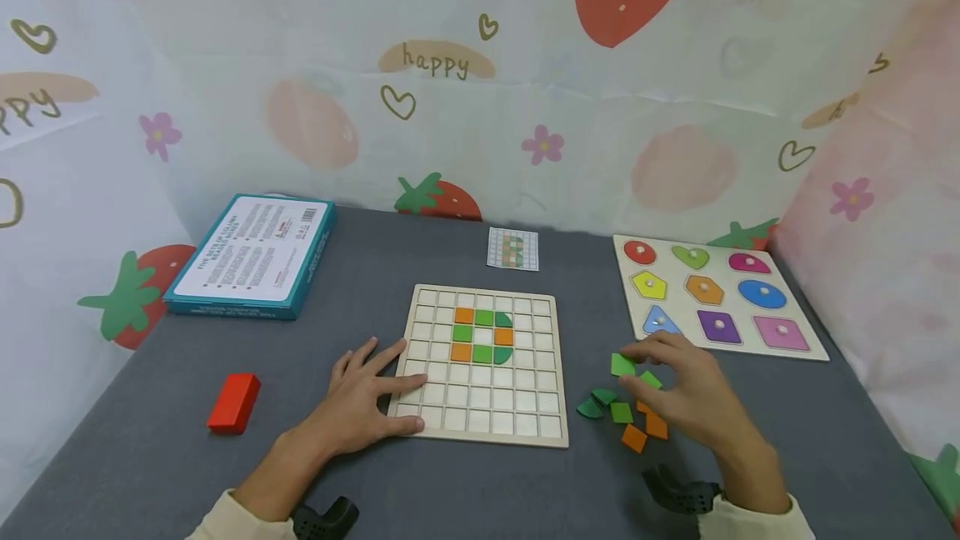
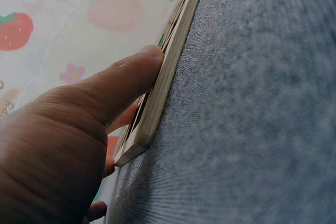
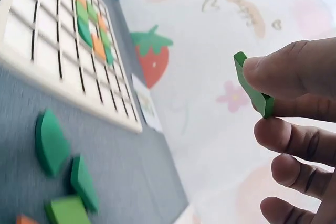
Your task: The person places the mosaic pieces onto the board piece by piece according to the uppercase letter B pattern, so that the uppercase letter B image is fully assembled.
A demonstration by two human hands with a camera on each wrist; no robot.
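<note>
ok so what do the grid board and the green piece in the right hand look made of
Grid board: likely wood with a matt finish; its edge is tan with lines along it.
Green piece: painted wood or plastic, smooth-looking; even colour and crisp edges, but no grain visible to settle it.

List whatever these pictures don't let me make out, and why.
Head view: the exact pattern on the card and fine print on the box, too small.
Head view: parts of the orange pieces, behind the right hand.
Left wrist view: the board's cells, edge-on and partly behind the left hand.
Right wrist view: part of the held green piece, behind the right hand.
</note>
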